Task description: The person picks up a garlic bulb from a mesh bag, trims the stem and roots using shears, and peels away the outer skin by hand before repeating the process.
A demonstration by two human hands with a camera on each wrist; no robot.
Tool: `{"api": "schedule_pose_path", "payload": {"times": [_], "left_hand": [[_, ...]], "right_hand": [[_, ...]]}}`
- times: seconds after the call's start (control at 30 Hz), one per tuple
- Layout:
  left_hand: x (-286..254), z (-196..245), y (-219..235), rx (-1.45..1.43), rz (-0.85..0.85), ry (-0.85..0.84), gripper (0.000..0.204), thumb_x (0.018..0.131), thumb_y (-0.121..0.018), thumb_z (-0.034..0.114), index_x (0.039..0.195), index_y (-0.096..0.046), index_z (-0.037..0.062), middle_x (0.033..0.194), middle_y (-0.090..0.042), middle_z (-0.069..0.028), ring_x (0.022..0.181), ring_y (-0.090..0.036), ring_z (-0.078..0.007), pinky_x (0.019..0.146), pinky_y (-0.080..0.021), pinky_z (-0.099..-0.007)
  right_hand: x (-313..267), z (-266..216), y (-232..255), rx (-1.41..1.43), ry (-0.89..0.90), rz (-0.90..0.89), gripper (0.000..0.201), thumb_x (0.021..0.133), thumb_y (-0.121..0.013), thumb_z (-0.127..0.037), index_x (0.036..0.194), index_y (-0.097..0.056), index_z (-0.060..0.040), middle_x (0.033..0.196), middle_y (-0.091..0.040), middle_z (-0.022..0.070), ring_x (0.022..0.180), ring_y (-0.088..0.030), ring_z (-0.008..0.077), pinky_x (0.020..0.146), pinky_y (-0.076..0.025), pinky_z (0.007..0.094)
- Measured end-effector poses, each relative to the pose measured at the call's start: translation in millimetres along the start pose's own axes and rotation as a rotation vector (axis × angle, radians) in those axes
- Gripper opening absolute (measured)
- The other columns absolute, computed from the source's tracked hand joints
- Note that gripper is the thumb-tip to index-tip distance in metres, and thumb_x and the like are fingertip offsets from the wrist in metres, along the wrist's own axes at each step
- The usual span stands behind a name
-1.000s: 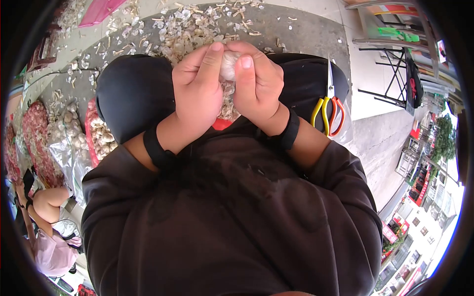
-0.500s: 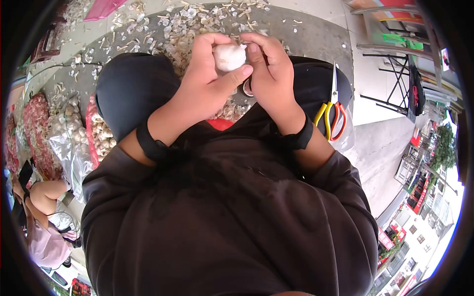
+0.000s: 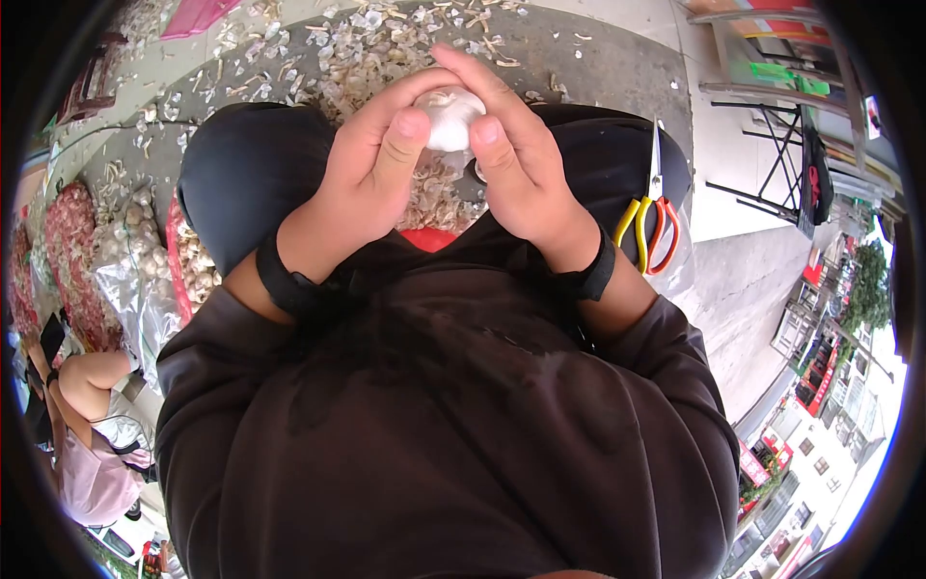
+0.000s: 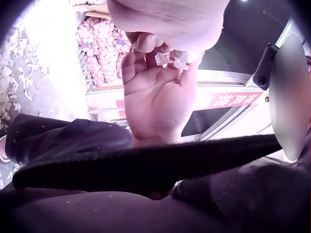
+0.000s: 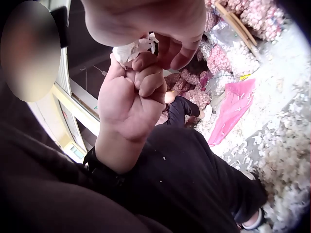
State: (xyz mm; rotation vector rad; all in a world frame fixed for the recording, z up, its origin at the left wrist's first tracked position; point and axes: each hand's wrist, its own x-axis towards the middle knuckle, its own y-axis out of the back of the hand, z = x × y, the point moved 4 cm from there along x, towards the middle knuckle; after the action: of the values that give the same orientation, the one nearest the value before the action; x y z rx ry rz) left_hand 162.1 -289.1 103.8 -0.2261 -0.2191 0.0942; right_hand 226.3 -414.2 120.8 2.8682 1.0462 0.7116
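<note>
A white garlic bulb (image 3: pixel 451 120) sits between my two hands above my lap. My left hand (image 3: pixel 374 166) grips its left side, fingers curled round the far side and thumb near the front. From the right, my right hand (image 3: pixel 524 159) holds it too, with the thumb by its lower edge and the index finger reaching over the top. Loose papery skin hangs from the garlic bulb (image 5: pixel 129 51) in the right wrist view. In the left wrist view, the hands hide most of the bulb.
Scissors (image 3: pixel 648 228) with yellow and red handles lie by my right thigh. Peeled skins (image 3: pixel 371 48) litter the ground ahead and between my legs. Mesh sacks (image 3: pixel 72 261) and a bag of garlic bulbs (image 3: pixel 140 246) stand at left, near a seated person (image 3: pixel 96 482).
The hands parted a little, showing the bulb resting in the left hand, then closed round it again. The bulb has been turned between them. The scissors have stayed on the right.
</note>
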Motion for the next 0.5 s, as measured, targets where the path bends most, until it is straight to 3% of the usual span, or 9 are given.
{"api": "schedule_pose_path", "payload": {"times": [0.1,0.17,0.2,0.3,0.4,0.5], "left_hand": [[1,-4,1,-0.040,0.019,0.059,0.044,0.104,-0.042,0.033,0.130,-0.052,-0.0017,0.106,-0.063,-0.0049,0.092,-0.057,-0.0093,0.081,-0.047,-0.0234],[4,-1,7,0.033,-0.008,0.097,0.041,0.104,-0.044,0.029,0.131,-0.052,-0.0020,0.106,-0.064,-0.0052,0.094,-0.058,-0.0085,0.081,-0.048,-0.0234],[5,1,4,0.056,0.011,0.043,0.038,0.103,-0.046,0.025,0.129,-0.053,-0.0022,0.106,-0.065,-0.0054,0.094,-0.059,-0.0085,0.081,-0.048,-0.0232],[5,2,-4,0.064,0.066,-0.072,0.029,0.100,-0.053,0.014,0.124,-0.057,-0.0026,0.106,-0.066,-0.0064,0.096,-0.061,-0.0087,0.082,-0.050,-0.0227],[2,-2,-1,-0.020,0.101,-0.074,0.023,0.096,-0.058,0.007,0.117,-0.059,-0.0029,0.106,-0.066,-0.0080,0.097,-0.061,-0.0093,0.082,-0.050,-0.0226],[1,-3,2,-0.038,0.113,-0.062,0.019,0.095,-0.060,0.006,0.112,-0.059,-0.0026,0.103,-0.066,-0.0079,0.092,-0.062,-0.0095,0.079,-0.050,-0.0225]], "right_hand": [[-1,-8,3,-0.089,-0.131,0.020,0.043,0.099,-0.054,-0.030,0.126,-0.053,0.0032,0.100,-0.064,0.0160,0.086,-0.063,0.0247,0.079,-0.050,0.0330],[-5,0,4,-0.008,-0.169,-0.064,0.043,0.097,-0.058,-0.028,0.124,-0.053,0.0041,0.097,-0.064,0.0143,0.082,-0.063,0.0206,0.075,-0.051,0.0311],[-6,3,3,0.032,-0.187,-0.106,0.043,0.096,-0.060,-0.027,0.123,-0.053,0.0045,0.096,-0.064,0.0135,0.081,-0.063,0.0186,0.074,-0.051,0.0302],[-7,-1,1,0.131,-0.233,0.056,0.043,0.091,-0.067,-0.024,0.121,-0.053,0.0040,0.094,-0.064,0.0101,0.079,-0.062,0.0130,0.071,-0.051,0.0270],[-6,2,2,0.170,-0.209,0.131,0.045,0.088,-0.072,-0.021,0.121,-0.053,0.0028,0.094,-0.064,0.0085,0.079,-0.061,0.0110,0.070,-0.051,0.0258],[-4,6,6,0.004,-0.120,0.087,0.046,0.087,-0.073,-0.021,0.121,-0.054,0.0020,0.092,-0.064,0.0086,0.077,-0.062,0.0121,0.068,-0.052,0.0258]]}}
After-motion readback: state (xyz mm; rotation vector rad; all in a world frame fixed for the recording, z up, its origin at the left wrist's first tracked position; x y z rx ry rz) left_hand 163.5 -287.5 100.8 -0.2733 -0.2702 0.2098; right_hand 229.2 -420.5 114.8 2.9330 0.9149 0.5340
